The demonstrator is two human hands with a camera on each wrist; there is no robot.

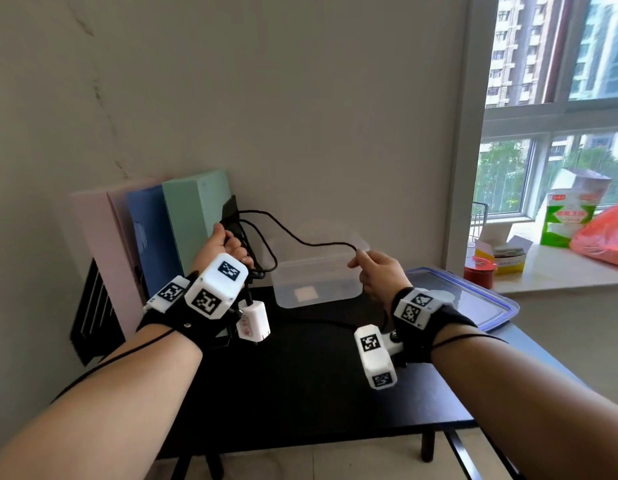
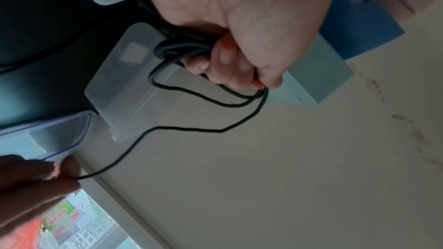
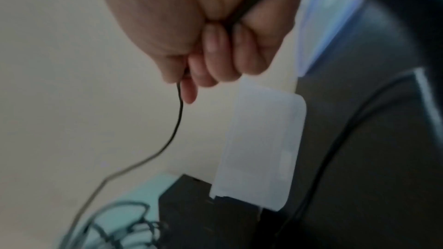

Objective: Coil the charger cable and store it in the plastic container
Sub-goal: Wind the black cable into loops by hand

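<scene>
A thin black charger cable runs between both hands above the black table. My left hand grips several gathered loops of it, held up left of the clear plastic container. The white charger plug dangles below that hand. My right hand pinches the cable at the container's right end; the rest trails down past the wrist. The container stands open.
The blue-rimmed lid lies right of the container. Pink, blue and green boxes stand against the wall at the left. A windowsill at the right holds a red tin, cartons and an orange bag.
</scene>
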